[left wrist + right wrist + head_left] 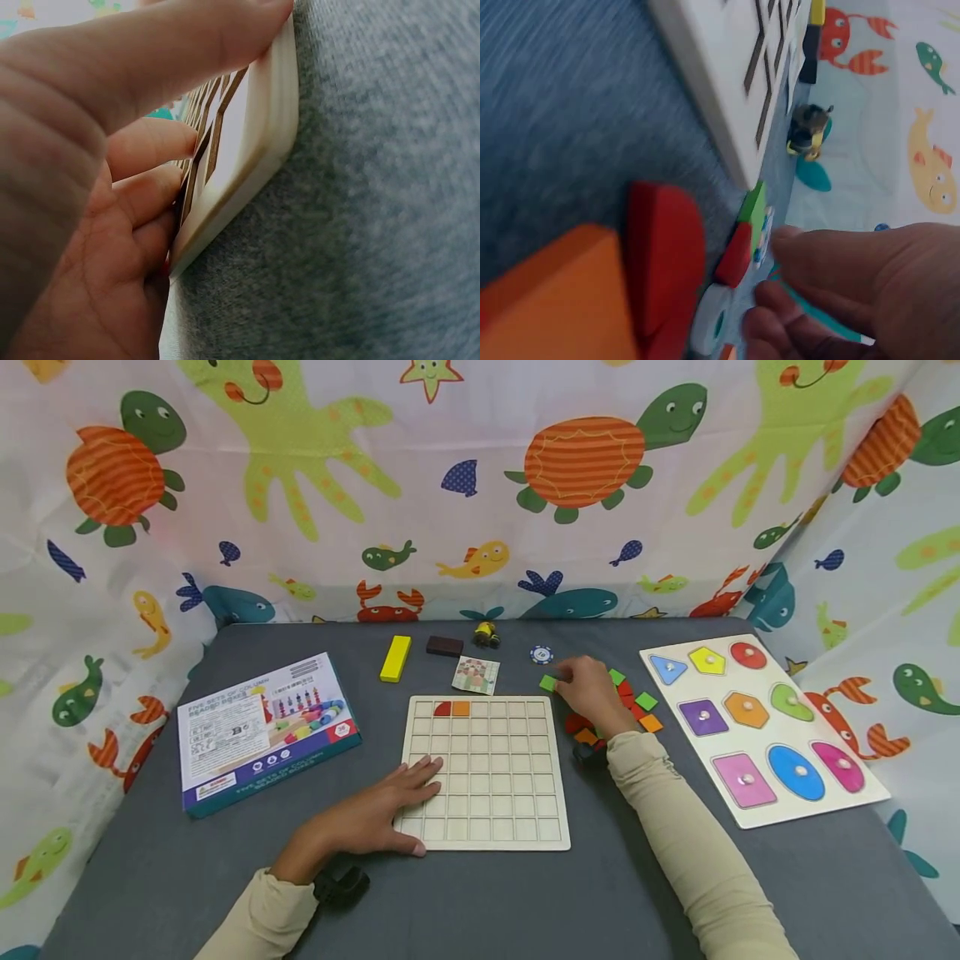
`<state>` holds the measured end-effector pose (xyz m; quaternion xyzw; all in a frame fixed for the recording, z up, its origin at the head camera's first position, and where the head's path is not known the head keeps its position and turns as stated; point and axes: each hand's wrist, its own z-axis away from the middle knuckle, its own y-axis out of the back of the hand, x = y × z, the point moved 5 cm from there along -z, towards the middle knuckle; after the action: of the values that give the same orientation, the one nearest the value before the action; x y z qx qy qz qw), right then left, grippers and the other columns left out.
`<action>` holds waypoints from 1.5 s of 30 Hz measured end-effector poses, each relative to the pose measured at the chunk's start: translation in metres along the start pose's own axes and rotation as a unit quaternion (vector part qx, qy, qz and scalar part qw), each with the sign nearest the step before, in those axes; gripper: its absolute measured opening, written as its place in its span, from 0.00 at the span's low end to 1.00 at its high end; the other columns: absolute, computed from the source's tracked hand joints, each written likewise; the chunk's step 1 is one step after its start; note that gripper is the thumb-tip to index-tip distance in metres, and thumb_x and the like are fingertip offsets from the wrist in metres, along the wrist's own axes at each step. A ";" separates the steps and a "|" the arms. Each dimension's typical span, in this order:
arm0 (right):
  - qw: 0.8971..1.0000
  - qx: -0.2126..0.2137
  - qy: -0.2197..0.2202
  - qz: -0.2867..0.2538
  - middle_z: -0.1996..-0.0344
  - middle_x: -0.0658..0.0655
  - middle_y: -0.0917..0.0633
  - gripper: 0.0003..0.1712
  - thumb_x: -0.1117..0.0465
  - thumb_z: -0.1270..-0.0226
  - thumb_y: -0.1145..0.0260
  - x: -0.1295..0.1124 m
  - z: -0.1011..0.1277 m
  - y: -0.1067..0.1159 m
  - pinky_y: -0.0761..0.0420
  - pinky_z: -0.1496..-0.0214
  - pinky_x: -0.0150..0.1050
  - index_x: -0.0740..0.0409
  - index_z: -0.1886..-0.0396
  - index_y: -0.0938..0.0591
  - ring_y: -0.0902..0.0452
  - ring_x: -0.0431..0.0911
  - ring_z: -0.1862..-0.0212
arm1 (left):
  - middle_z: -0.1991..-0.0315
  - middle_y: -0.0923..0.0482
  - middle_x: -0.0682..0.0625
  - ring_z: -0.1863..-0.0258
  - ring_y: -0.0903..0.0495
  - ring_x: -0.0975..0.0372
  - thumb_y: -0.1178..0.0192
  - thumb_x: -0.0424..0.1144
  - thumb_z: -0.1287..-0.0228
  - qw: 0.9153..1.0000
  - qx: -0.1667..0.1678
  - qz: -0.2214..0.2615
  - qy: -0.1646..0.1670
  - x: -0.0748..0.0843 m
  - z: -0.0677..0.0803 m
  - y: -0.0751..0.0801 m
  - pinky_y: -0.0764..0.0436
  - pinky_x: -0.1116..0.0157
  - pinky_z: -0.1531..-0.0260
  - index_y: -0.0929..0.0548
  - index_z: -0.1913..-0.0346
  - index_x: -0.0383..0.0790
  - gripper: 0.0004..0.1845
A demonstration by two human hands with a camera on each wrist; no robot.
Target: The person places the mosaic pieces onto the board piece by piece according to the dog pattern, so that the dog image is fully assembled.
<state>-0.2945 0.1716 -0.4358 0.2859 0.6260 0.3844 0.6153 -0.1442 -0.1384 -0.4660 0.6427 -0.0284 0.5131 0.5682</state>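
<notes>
I count one square pale wooden grid board (487,772) flat on the dark grey felt worktop (150,877), with two pieces seated in its top row: one red quarter-round tile (442,708) and one orange square tile (461,708), touching side by side. My left hand (375,814) lies flat, fingers straight, pressing the board's near-left corner; the left wrist view shows the fingertips (187,45) over the board's edge, nothing gripped. My right hand (592,689) sits over the loose pile of green, red and orange tiles (633,706) right of the board, fingers curled at one small green square tile (548,682); I cannot tell if the grip has actually closed on it. Also one boxed toy set (266,731) at left, one yellow block (395,657), one dark brown block (445,646), one printed pattern card (476,675), one blue-white chip (542,654), one small yellow-black figure (486,633), and one white peg puzzle board (761,727) with nine coloured shapes. A sea-animal print curtain (480,485) encloses the worktop.
</notes>
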 end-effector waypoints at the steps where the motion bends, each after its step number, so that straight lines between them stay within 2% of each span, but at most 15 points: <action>1: 1.000 -0.002 -0.004 0.009 0.50 0.67 0.18 0.19 0.67 0.33 0.35 0.002 0.001 0.000 0.22 0.48 0.51 0.70 0.44 0.20 0.22 0.58 0.50 | 0.22 0.59 0.53 0.24 0.64 0.57 0.30 0.55 0.45 1.000 0.000 0.000 0.000 0.000 0.000 0.000 0.57 0.51 0.29 0.38 0.27 0.39 0.47; 7: 0.999 -0.024 0.007 0.027 0.56 0.66 0.17 0.15 0.66 0.35 0.33 0.007 0.002 -0.002 0.22 0.54 0.49 0.69 0.50 0.17 0.23 0.56 0.58 | 0.22 0.59 0.53 0.24 0.64 0.57 0.30 0.56 0.45 1.000 0.000 0.003 0.003 0.000 -0.001 -0.001 0.57 0.50 0.29 0.38 0.26 0.40 0.47; 12: 1.000 -0.013 -0.002 0.013 0.55 0.67 0.17 0.15 0.68 0.36 0.33 0.009 0.001 -0.001 0.22 0.51 0.50 0.69 0.50 0.17 0.24 0.57 0.54 | 0.22 0.59 0.53 0.24 0.64 0.57 0.30 0.55 0.45 1.000 0.002 0.005 -0.005 -0.001 -0.001 -0.001 0.57 0.50 0.29 0.38 0.27 0.39 0.47; 16: 1.000 -0.001 0.008 -0.017 0.56 0.66 0.17 0.13 0.70 0.34 0.35 0.006 0.002 0.001 0.21 0.52 0.49 0.68 0.51 0.16 0.22 0.57 0.55 | 0.22 0.58 0.53 0.24 0.64 0.58 0.30 0.56 0.45 1.000 0.005 0.005 -0.003 -0.003 0.001 -0.001 0.57 0.50 0.29 0.38 0.27 0.39 0.48; 19: 0.998 -0.006 0.029 -0.055 0.56 0.64 0.16 0.12 0.69 0.32 0.37 -0.005 0.004 0.002 0.20 0.55 0.48 0.67 0.51 0.16 0.21 0.55 0.56 | 0.22 0.58 0.53 0.24 0.65 0.58 0.30 0.57 0.46 1.000 0.005 0.006 0.003 -0.004 0.001 -0.001 0.56 0.49 0.29 0.38 0.27 0.40 0.48; 23: 0.993 -0.035 0.045 -0.102 0.56 0.61 0.16 0.13 0.68 0.30 0.39 -0.027 0.007 -0.005 0.20 0.57 0.44 0.65 0.50 0.15 0.22 0.53 0.56 | 0.22 0.59 0.53 0.24 0.65 0.58 0.30 0.57 0.46 1.000 0.005 0.008 0.004 -0.004 0.002 -0.001 0.56 0.49 0.29 0.38 0.27 0.40 0.48; 28: 0.988 -0.074 0.059 -0.123 0.58 0.59 0.15 0.12 0.67 0.30 0.38 -0.051 0.004 -0.025 0.20 0.57 0.42 0.64 0.50 0.15 0.21 0.50 0.58 | 0.22 0.59 0.54 0.24 0.65 0.58 0.30 0.57 0.46 1.000 0.003 0.006 0.003 -0.004 0.000 -0.002 0.57 0.49 0.29 0.38 0.27 0.40 0.48; 33: 0.985 -0.100 0.088 -0.114 0.60 0.56 0.14 0.11 0.68 0.32 0.37 -0.071 -0.002 -0.051 0.21 0.54 0.42 0.62 0.53 0.13 0.21 0.48 0.57 | 0.22 0.58 0.54 0.24 0.64 0.57 0.30 0.57 0.45 1.000 0.005 0.003 0.001 -0.003 0.000 -0.002 0.56 0.49 0.29 0.37 0.27 0.40 0.48; 38: 0.986 -0.095 0.118 -0.062 0.62 0.55 0.14 0.09 0.68 0.34 0.36 -0.085 -0.005 -0.068 0.22 0.53 0.41 0.60 0.58 0.12 0.20 0.47 0.58 | 0.22 0.58 0.53 0.24 0.64 0.58 0.31 0.58 0.45 1.000 0.003 0.002 -0.002 -0.004 0.001 -0.003 0.58 0.49 0.29 0.37 0.27 0.40 0.47; 45: 0.991 -0.086 0.098 -0.031 0.64 0.54 0.16 0.08 0.68 0.34 0.34 -0.093 -0.006 -0.074 0.22 0.54 0.42 0.59 0.57 0.14 0.22 0.47 0.60 | 0.22 0.58 0.53 0.24 0.64 0.58 0.31 0.57 0.45 1.000 0.006 0.002 -0.009 -0.004 0.000 -0.002 0.59 0.50 0.29 0.38 0.27 0.39 0.47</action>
<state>-0.2840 0.0534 -0.4469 0.1731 0.6567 0.4437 0.5848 -0.1451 -0.1396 -0.4699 0.6507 -0.0311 0.5085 0.5630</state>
